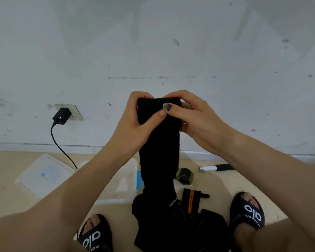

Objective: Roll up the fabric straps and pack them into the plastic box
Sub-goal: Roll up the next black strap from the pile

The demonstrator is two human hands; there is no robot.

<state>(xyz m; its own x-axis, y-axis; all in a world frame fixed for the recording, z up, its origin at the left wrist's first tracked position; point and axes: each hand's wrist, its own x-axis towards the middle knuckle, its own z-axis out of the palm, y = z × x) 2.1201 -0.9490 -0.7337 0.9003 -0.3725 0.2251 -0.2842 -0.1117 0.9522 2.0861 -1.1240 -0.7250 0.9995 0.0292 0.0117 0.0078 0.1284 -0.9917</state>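
Nearest the camera: both forearms reach fwd from the bottom corners, and two feet in black slides (pixel 247 210) are planted on the tan floor (pixel 5 171). Between the feet lies a heap of dark straps (pixel 185 224), incl. one w/ an orange stripe (pixel 191 196); none of these look rolled yet.

Rising from that heap is the strap (pixel 159 155) in hand: black, wide, hanging slack w/ its tail on the pile and its top end up at chest height. So the step looks like rolling, early on; most of the length is still unrolled.

Left hand (pixel 135 122) wraps the top from the left, thumb laid across the front, fingers behind. Right hand (pixel 193 117) pinches the top edge from the right, thumb on the front face near the left thumb, forefinger curled over the top. Both clench the strap's top end, where it looks folded or part-rolled; how many turns can't be told.

Next move prob calls for turning the roll downward w/ both thumbs while keeping tension, so the coil stays tight and edges line up. Then it goes in the box.

Further out: the clear box (pixel 124 186) sits on the floor just left of the hanging strap, open, partly hidden by the left arm. Its lid (pixel 44 175) lies further left. A green-black roll (pixel 185 176) sits right of the strap, outside the box. Beyond that a white-black tube (pixel 215 167) lies by the wall (pixel 171 42), and a charger (pixel 61 116) is plugged in at left.
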